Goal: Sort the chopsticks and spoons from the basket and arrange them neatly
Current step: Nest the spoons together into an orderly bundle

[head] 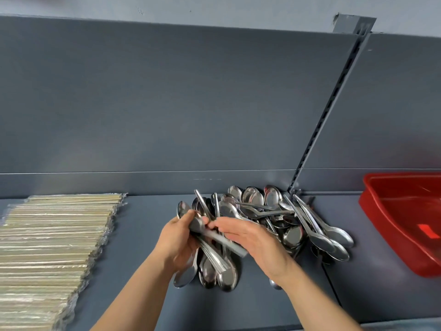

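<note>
The left hand (177, 237) has its fingers clamped round a bundle of spoons (214, 263), bowls hanging down. The right hand (253, 242) lies along one handle; I cannot tell whether its fingers grip it. Behind them, a spoon pile (274, 211) rests on the grey shelf (143, 223), between wrapped chopsticks (55, 235) and the red basket (381, 223).

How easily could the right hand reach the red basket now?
Probably yes: the right hand would only pass over the low spoon pile to the red basket, whose top is open. It must first leave the bundle the left hand grips.
</note>
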Demonstrator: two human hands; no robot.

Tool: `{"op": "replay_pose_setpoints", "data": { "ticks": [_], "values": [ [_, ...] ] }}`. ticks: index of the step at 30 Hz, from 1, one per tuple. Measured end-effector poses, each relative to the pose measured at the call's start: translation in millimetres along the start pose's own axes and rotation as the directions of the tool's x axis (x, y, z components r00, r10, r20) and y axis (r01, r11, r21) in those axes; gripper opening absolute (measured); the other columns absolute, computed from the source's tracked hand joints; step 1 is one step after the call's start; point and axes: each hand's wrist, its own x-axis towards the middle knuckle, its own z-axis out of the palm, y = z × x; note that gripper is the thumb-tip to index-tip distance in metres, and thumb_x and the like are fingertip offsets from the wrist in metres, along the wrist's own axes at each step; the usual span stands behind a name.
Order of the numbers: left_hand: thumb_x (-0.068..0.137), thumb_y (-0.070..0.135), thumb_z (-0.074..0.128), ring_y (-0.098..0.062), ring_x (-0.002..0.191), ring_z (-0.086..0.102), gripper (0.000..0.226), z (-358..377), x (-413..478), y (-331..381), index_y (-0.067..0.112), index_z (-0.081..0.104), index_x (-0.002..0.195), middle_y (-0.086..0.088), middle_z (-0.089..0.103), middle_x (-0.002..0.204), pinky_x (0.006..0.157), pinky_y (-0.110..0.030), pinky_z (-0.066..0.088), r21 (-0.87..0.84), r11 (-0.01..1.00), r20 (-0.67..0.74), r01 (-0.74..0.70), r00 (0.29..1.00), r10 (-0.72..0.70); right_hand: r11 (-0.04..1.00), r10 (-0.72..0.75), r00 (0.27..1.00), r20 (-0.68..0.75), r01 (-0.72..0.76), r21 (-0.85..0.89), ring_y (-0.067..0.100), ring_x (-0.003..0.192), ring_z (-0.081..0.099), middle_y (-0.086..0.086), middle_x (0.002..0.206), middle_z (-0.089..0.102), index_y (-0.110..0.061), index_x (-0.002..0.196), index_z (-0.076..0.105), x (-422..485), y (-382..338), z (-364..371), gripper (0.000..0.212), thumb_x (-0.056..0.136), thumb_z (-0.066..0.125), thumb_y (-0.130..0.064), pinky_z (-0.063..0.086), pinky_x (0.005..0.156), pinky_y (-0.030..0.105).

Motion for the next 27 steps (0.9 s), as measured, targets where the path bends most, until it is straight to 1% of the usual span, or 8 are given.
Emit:
{"op": "replay_pose_setpoints", "data": {
  "ticks": [3, 6, 8, 12, 16, 19, 23, 27],
  "values": [
    [0.099, 0.017, 0.049, -0.016, 0.046, 0.051, 0.017, -17.2, -0.3, 9.6, 0.003, 0.054, 0.091, -0.005, 0.046, 0.063, 0.051, -0.034, 0.056, 0.130, 0.991, -0.073, -0.025, 0.997, 0.035, 0.906, 0.071, 0.954, -0.292, -0.184, -0.381, 0.004, 0.082, 0.065, 0.003, 0.088, 0.072, -0.012, 0.096, 0.071, 0.6, 12.1, -5.2, 0.030, 0.084, 0.056, -0.035, 0.053, 0.092, 0.041],
    [0.092, 0.013, 0.060, -0.009, 0.040, 0.034, 0.010, -39.4, -5.0, 16.9, 0.006, 0.055, 0.088, -0.002, 0.037, 0.063, 0.040, -0.024, 0.043, 0.448, 0.894, -0.093, -0.010, 0.994, 0.057, 0.637, 0.117, 0.935, -0.334, -0.329, -0.697, 0.002, 0.066, 0.060, -0.008, 0.077, 0.070, -0.023, 0.096, 0.065, -1.7, 25.6, 2.7, 0.019, 0.081, 0.068, -0.034, 0.054, 0.074, 0.027],
    [0.086, 0.011, 0.069, -0.009, 0.039, 0.037, 0.013, -49.9, -8.9, 16.4, 0.004, 0.058, 0.088, -0.002, 0.039, 0.059, 0.040, -0.024, 0.042, 0.600, 0.799, -0.105, 0.032, 0.994, 0.039, 0.604, 0.154, 0.931, -0.330, -0.353, -0.714, 0.013, 0.060, 0.057, -0.002, 0.069, 0.069, -0.021, 0.090, 0.063, -1.3, 29.7, 9.8, 0.023, 0.077, 0.071, -0.038, 0.048, 0.064, 0.029],
    [0.073, 0.011, 0.081, -0.018, 0.043, 0.051, 0.021, -59.8, -16.4, 13.8, 0.004, 0.063, 0.082, -0.005, 0.060, 0.055, 0.047, -0.026, 0.050, 0.793, 0.602, -0.125, 0.095, 0.992, 0.009, 0.665, 0.169, 0.929, -0.328, -0.353, -0.658, 0.017, 0.052, 0.020, 0.000, 0.049, 0.029, -0.016, 0.055, 0.038, 7.5, 29.2, 17.2, 0.034, 0.072, 0.067, -0.022, 0.019, 0.056, 0.030],
    [0.066, 0.011, 0.084, -0.020, 0.042, 0.057, 0.027, -54.9, -13.0, 13.5, 0.005, 0.061, 0.079, -0.005, 0.064, 0.056, 0.043, -0.025, 0.050, 0.892, 0.450, -0.058, 0.031, 0.997, 0.046, 0.788, 0.233, 0.905, -0.356, -0.390, -0.477, 0.021, 0.060, 0.061, 0.008, 0.074, 0.069, -0.010, 0.084, 0.068, 10.8, 21.4, 21.1, 0.014, 0.079, 0.075, -0.021, 0.044, 0.061, 0.022],
    [0.062, 0.006, 0.083, -0.016, 0.036, 0.053, 0.029, -51.2, -8.7, 12.6, 0.003, 0.062, 0.081, -0.004, 0.062, 0.055, 0.039, -0.023, 0.047, 0.927, 0.374, -0.004, -0.023, 0.997, 0.071, 0.830, 0.255, 0.897, -0.360, -0.395, -0.394, -0.001, 0.046, 0.051, -0.005, 0.065, 0.065, -0.015, 0.082, 0.069, 14.7, 21.8, 31.8, 0.008, 0.078, 0.075, -0.018, 0.040, 0.048, 0.012],
    [0.059, 0.009, 0.083, -0.013, 0.044, 0.053, 0.028, -53.4, -7.6, 15.4, 0.005, 0.063, 0.078, -0.002, 0.060, 0.061, 0.040, -0.022, 0.047, 0.960, 0.270, 0.048, -0.070, 0.995, 0.086, 0.800, 0.270, 0.895, -0.354, -0.413, -0.435, 0.015, 0.045, 0.028, 0.013, 0.058, 0.039, 0.004, 0.061, 0.045, 22.7, 22.8, 46.7, 0.030, 0.077, 0.064, -0.011, 0.022, 0.044, 0.022],
    [0.058, 0.013, 0.084, -0.011, 0.049, 0.054, 0.027, -64.2, -10.1, 22.0, 0.012, 0.063, 0.075, 0.003, 0.061, 0.061, 0.045, -0.022, 0.048, 0.969, 0.235, 0.058, -0.078, 0.994, 0.093, 0.752, 0.311, 0.849, -0.427, -0.495, -0.436, 0.018, 0.047, 0.049, 0.018, 0.061, 0.064, -0.009, 0.052, 0.051, 32.2, 26.5, 58.0, 0.031, 0.076, 0.069, -0.018, 0.039, 0.043, 0.022]
  ]
}}
